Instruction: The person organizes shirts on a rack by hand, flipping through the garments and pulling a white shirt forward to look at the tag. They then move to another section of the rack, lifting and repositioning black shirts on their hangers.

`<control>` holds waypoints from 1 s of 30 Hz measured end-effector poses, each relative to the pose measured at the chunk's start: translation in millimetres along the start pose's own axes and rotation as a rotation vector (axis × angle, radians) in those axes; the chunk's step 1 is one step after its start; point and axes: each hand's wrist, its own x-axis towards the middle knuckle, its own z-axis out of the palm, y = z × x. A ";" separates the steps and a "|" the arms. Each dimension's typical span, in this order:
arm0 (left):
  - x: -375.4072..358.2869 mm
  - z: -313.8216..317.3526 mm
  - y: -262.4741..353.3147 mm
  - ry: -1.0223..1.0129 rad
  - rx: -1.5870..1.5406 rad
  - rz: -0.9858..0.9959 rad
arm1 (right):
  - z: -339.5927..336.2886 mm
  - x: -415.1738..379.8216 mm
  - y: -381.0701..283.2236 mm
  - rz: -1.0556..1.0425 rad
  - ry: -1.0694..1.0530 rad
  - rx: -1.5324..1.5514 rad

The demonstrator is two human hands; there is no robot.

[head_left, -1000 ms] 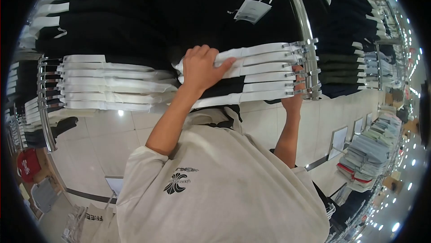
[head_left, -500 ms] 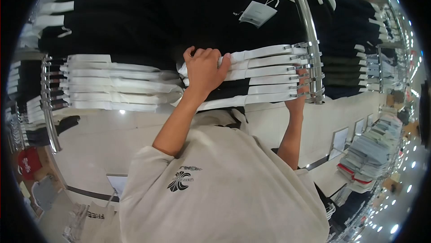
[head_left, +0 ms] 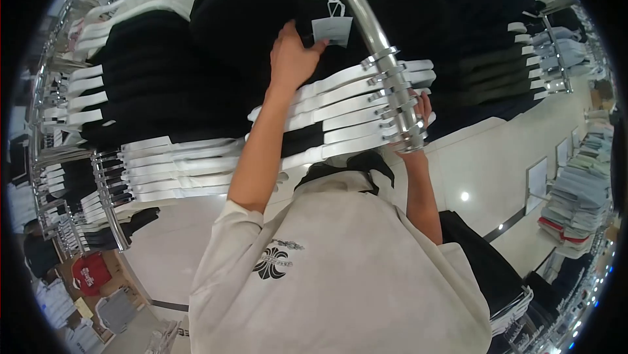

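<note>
My left hand (head_left: pixel 294 59) lies over a black garment (head_left: pixel 248 10), its fingers stretched out and its thumb apart. The thumb tip is at the lower left corner of a white paper tag (head_left: pixel 331 31), which hangs at the garment's neck. Several white hangers (head_left: pixel 353 102) with black garments hang from a chrome rail (head_left: pixel 373 23), stacked close together below this hand. Beyond the rail, my right hand (head_left: pixel 422 110) has its fingers curled around the hanger ends. The rail and hooks hide part of it.
On the left, more white hangers (head_left: pixel 183 167) hang from a second chrome rail (head_left: pixel 108 200). Dark garments (head_left: pixel 490 79) fill the right side. Folded clothes (head_left: pixel 579 187) are stacked at the far right, and a red garment (head_left: pixel 91 272) lies on a shelf at lower left.
My left hand has let go of the hangers and moved up to the tag. The view has shifted, so the rail now appears further left. My right hand stays by the hanger ends.
</note>
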 end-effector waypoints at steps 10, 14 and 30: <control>1.4 24.2 -13.0 -0.146 -0.621 -0.352 | -22.9 14.0 8.2 0.034 -0.182 0.020; -26.9 27.1 -28.0 0.056 -1.108 -0.550 | -27.2 23.8 19.3 -0.052 -0.193 0.017; -45.8 -9.0 -9.9 0.149 -0.968 -0.591 | -17.4 -2.7 48.9 -0.014 -0.164 -0.058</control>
